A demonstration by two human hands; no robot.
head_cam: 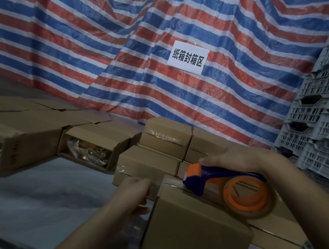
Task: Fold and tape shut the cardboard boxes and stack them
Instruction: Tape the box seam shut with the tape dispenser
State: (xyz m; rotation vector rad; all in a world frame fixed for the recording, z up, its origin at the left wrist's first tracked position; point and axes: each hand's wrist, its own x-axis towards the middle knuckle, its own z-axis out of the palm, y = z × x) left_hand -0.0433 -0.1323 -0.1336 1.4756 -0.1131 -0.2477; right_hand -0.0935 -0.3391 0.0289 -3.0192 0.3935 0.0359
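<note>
A closed cardboard box (195,240) stands on the grey table right in front of me. My right hand (239,159) grips a blue and orange tape dispenser (233,188) with a roll of clear tape, its head resting on the far top edge of the box. My left hand (134,192) sits at the box's left side and pinches the loose end of the clear tape (156,181) that runs to the dispenser. Behind this box, taped boxes (165,139) are stacked in two layers.
Open boxes with packaged goods inside (89,147) lie on their sides at the left. Grey plastic crates (326,118) tower at the right. A striped tarp with a white paper sign (187,57) hangs behind the table (20,198).
</note>
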